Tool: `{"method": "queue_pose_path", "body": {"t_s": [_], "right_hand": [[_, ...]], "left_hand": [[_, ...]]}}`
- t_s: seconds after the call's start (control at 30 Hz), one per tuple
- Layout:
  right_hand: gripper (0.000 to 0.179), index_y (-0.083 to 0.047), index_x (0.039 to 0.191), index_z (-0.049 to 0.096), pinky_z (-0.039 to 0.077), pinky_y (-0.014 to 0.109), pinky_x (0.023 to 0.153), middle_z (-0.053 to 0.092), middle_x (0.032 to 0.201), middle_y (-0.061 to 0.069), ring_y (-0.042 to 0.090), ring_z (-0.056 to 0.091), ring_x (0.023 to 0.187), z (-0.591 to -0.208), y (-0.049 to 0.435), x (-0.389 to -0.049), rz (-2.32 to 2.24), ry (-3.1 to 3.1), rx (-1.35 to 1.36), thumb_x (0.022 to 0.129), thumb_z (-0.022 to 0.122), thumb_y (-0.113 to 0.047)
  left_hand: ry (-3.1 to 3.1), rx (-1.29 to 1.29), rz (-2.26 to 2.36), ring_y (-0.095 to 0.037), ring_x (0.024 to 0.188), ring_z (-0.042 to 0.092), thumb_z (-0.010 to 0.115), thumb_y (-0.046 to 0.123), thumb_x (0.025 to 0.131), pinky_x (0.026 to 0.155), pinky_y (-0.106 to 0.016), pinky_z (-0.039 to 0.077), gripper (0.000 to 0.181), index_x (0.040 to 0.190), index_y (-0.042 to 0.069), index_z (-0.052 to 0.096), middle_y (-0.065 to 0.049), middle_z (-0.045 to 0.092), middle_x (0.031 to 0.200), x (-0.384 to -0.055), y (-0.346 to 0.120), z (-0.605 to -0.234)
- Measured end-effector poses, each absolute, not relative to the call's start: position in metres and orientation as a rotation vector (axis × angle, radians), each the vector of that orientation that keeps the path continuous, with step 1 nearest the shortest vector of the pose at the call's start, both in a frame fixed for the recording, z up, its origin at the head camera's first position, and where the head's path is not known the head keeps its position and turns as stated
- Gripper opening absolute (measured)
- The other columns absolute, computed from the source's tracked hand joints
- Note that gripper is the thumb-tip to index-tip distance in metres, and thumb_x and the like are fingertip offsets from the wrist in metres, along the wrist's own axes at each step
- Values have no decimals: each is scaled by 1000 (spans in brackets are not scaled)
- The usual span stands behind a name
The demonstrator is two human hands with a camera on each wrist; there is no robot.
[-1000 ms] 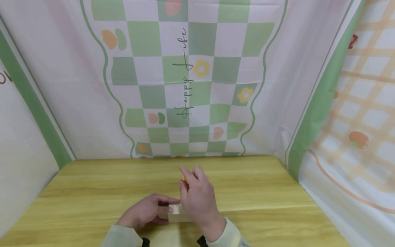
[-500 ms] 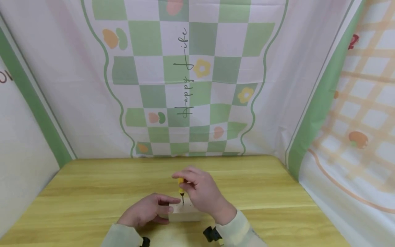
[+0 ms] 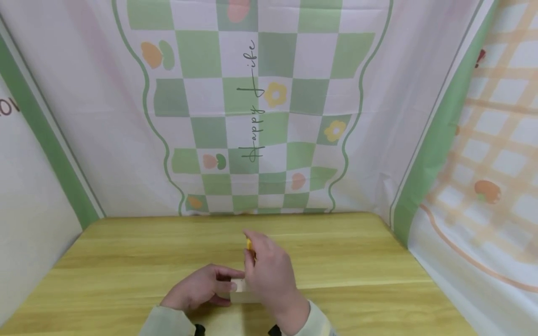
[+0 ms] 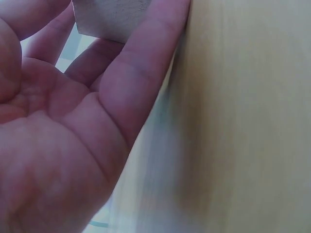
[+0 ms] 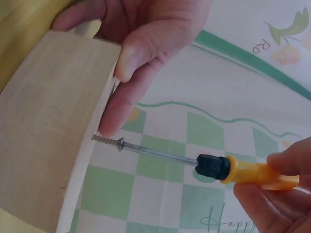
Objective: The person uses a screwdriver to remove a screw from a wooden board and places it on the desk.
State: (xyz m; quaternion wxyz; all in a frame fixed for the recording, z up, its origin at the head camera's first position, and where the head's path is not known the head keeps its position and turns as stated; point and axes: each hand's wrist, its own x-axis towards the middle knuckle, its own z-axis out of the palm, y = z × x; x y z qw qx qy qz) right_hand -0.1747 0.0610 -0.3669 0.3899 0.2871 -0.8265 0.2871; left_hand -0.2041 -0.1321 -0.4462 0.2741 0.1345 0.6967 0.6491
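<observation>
One pale, rectangular wooden block (image 3: 245, 297), seen from the head, lies over the yellow wood-grain worktop (image 3: 357, 280), its end gripped by the left hand (image 3: 201, 287); the right hand (image 3: 273, 275) half hides a yellow-and-black-handled screwdriver (image 3: 250, 244). From the left wrist, a corner of the block shows beyond the left hand's palm. From the right wrist, the right hand's fingertips pinch the screwdriver's handle; its metal shaft meets a silver threaded screw (image 5: 108, 141), point against the block's narrow face, just beside a left-hand fingertip.
</observation>
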Motion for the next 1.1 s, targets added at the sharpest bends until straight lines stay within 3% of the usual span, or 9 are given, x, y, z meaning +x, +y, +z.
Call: {"method": "queue_pose_path", "body": {"t_s": [0.23, 0.43, 0.6, 0.83, 1.1], "right_hand": [[32, 4, 106, 65, 55, 22, 55, 67, 79, 7, 13, 63, 64, -368, 58, -173, 771, -2090, 672, 76, 74, 9], [33, 4, 106, 66, 53, 21, 53, 67, 78, 6, 9, 59, 61, -370, 59, -174, 757, -2077, 666, 73, 66, 8], [27, 5, 102, 65, 46, 14, 46, 66, 75, 6, 7, 53, 53, -369, 58, -173, 692, -2073, 701, 77, 75, 1], [26, 4, 99, 65, 51, 16, 50, 66, 73, 6, 12, 62, 57, -371, 52, -172, 649, -2047, 652, 77, 78, 7], [25, 3, 105, 63, 50, 17, 51, 65, 74, 5, 9, 59, 58, -370, 58, -174, 752, -2115, 740, 82, 74, 7]], "left_hand": [[1886, 357, 1742, -25, 100, 51, 69, 13, 95, 83, -45, 57, 36, 130, 5, 67, -11, 56, 129, -204, -132, -447], [1879, 364, 1751, -24, 98, 53, 69, 11, 95, 83, -45, 57, 35, 129, 5, 67, -13, 58, 123, -203, -131, -447], [1872, 368, 1761, -25, 102, 58, 67, 7, 95, 83, -46, 57, 33, 128, 2, 67, -12, 60, 123, -202, -130, -446], [1888, 374, 1757, -23, 92, 50, 67, 9, 95, 82, -45, 57, 35, 130, 3, 66, -12, 58, 121, -203, -130, -448], [1881, 372, 1758, -24, 101, 55, 67, 9, 95, 83, -45, 57, 35, 130, 3, 66, -10, 59, 129, -202, -131, -447]]}}
